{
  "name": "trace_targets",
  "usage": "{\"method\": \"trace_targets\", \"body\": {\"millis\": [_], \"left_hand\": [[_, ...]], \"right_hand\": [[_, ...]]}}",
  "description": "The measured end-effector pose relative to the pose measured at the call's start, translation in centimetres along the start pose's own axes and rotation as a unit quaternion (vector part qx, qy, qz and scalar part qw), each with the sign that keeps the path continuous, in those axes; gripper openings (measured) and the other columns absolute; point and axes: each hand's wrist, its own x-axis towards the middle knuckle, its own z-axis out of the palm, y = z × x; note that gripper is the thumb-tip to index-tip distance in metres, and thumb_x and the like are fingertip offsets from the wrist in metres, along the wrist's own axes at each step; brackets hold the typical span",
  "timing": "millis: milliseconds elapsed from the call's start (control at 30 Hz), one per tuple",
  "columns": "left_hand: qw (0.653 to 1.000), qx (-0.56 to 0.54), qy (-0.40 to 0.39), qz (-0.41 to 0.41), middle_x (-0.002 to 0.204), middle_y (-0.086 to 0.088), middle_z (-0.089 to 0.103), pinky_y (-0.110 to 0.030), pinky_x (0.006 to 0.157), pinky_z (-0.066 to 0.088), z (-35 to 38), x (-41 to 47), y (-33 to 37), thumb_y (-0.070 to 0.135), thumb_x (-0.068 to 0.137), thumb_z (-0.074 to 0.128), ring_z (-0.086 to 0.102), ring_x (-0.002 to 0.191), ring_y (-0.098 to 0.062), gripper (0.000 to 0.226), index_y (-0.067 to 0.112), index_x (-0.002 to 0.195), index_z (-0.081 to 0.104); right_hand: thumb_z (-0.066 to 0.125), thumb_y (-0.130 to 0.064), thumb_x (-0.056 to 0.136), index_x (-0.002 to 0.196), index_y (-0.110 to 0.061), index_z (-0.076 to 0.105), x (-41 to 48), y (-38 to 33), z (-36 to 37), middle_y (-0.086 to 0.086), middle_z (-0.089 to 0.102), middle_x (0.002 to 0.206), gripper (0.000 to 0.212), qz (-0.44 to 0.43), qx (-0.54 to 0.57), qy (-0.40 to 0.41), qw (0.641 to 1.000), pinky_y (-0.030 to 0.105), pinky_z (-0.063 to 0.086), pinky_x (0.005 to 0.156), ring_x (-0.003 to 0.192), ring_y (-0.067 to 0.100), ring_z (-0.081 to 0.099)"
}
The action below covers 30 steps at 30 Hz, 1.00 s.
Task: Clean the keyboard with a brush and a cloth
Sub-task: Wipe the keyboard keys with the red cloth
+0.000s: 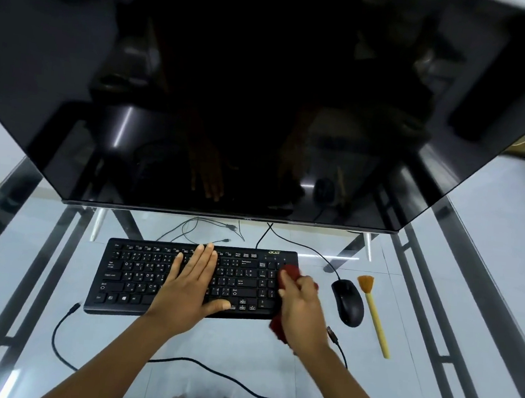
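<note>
The left hand (188, 283) lies flat on the keyboard (140, 280), fingers straight, likely steadying it. The right hand (303, 313) clutches a red cloth (289, 272) over its right end; the brush (374, 316) lies spare further right

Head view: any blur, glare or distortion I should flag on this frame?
Head view: the right hand and red cloth are motion-blurred on the keyboard, the left hand sharp; also head view, the dark monitor mirrors a hand and the mouse; the wide lens bends its edges.
</note>
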Motion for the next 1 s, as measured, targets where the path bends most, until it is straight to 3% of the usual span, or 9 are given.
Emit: {"method": "trace_targets", "body": {"millis": [133, 200, 300, 367, 433, 600, 767, 933, 1000], "left_hand": [[1.0, 0.012, -0.006, -0.001, 0.16, -0.006, 0.008, -0.039, 0.115, -0.011, -0.1, 0.0, 0.0, 0.084, 0.082, 0.022, -0.009, 0.147, -0.014, 0.103, 0.008, 0.151, 0.015], [1.0, 0.013, -0.01, 0.002, 0.16, -0.006, 0.01, -0.04, 0.115, -0.01, -0.1, 0.0, 0.0, 0.083, 0.083, 0.024, -0.005, 0.147, -0.016, 0.102, 0.007, 0.151, 0.017], [1.0, 0.018, -0.012, -0.001, 0.16, -0.007, 0.013, -0.041, 0.115, -0.008, -0.2, 0.1, 0.1, 0.083, 0.083, 0.025, 0.002, 0.147, -0.017, 0.102, 0.006, 0.15, 0.019], [1.0, 0.013, -0.015, -0.002, 0.16, -0.006, 0.012, -0.041, 0.115, -0.008, -0.2, 0.0, 0.1, 0.083, 0.083, 0.025, 0.001, 0.148, -0.017, 0.102, 0.007, 0.15, 0.019], [1.0, 0.007, -0.011, 0.0, 0.16, -0.005, 0.01, -0.041, 0.116, -0.008, -0.2, 0.0, 0.1, 0.083, 0.083, 0.025, -0.002, 0.148, -0.015, 0.102, 0.008, 0.151, 0.018], [1.0, 0.008, -0.014, -0.016, 0.159, -0.006, 0.016, -0.041, 0.116, -0.005, -0.2, 0.0, 0.3, 0.083, 0.082, 0.026, 0.002, 0.147, -0.017, 0.102, 0.007, 0.15, 0.02], [1.0, 0.003, -0.024, -0.014, 0.159, -0.006, 0.015, -0.041, 0.116, -0.006, -0.4, 0.0, 0.4, 0.083, 0.083, 0.027, -0.002, 0.148, -0.015, 0.102, 0.007, 0.15, 0.02], [0.999, 0.014, -0.032, -0.023, 0.159, -0.006, 0.015, -0.041, 0.115, -0.005, -0.5, -0.1, 0.4, 0.084, 0.082, 0.025, -0.002, 0.147, -0.016, 0.102, 0.007, 0.15, 0.02], [0.999, 0.013, -0.031, -0.021, 0.159, -0.006, 0.016, -0.042, 0.115, -0.004, -0.5, 0.0, 0.4, 0.083, 0.082, 0.026, 0.0, 0.148, -0.017, 0.102, 0.007, 0.15, 0.021]], "right_hand": [[0.056, -0.058, 0.088, 0.08, -0.023, 0.053, 0.6, -2.8, 1.1, -0.002, 0.067, 0.08, 0.036, -0.086, -0.017, -0.074, 0.993, 0.028, 0.045, 0.055, 0.071, 0.012, 0.065], [0.059, -0.047, 0.09, 0.086, -0.023, 0.059, 2.9, -2.0, 1.4, 0.0, 0.067, 0.082, 0.024, -0.012, -0.039, -0.009, 0.999, 0.027, 0.047, 0.056, 0.07, 0.017, 0.064], [0.053, -0.037, 0.092, 0.105, -0.028, 0.061, 4.6, -2.2, 3.5, 0.001, 0.061, 0.1, 0.019, 0.052, -0.04, 0.061, 0.996, 0.037, 0.05, 0.082, 0.092, 0.024, 0.058], [0.047, -0.05, 0.092, 0.099, -0.03, 0.06, 4.5, -3.4, 5.2, -0.004, 0.06, 0.098, 0.025, -0.02, -0.053, 0.037, 0.998, 0.04, 0.046, 0.085, 0.095, 0.021, 0.055], [0.036, -0.038, 0.097, 0.116, -0.031, 0.058, 4.6, -4.3, 5.1, 0.0, 0.056, 0.11, 0.03, -0.115, -0.067, -0.021, 0.991, 0.037, 0.041, 0.086, 0.101, 0.022, 0.049], [0.044, -0.016, 0.097, 0.129, -0.019, 0.054, 6.9, -1.6, 2.9, 0.013, 0.051, 0.116, 0.033, 0.076, -0.083, 0.07, 0.991, 0.039, 0.041, 0.088, 0.105, 0.034, 0.052], [0.045, -0.023, 0.098, 0.133, -0.024, 0.049, 5.0, -3.8, 4.9, 0.01, 0.05, 0.12, 0.036, -0.102, -0.092, -0.017, 0.99, 0.04, 0.044, 0.092, 0.102, 0.034, 0.053], [0.041, -0.02, 0.098, 0.126, -0.019, 0.054, 6.6, 0.0, 1.9, 0.013, 0.053, 0.114, 0.031, 0.091, -0.091, 0.074, 0.989, 0.039, 0.047, 0.086, 0.098, 0.035, 0.057], [0.045, -0.023, 0.097, 0.123, -0.017, 0.056, 5.5, -1.8, 2.2, 0.011, 0.057, 0.113, 0.028, 0.065, -0.074, 0.048, 0.994, 0.038, 0.05, 0.087, 0.096, 0.033, 0.06]]}}
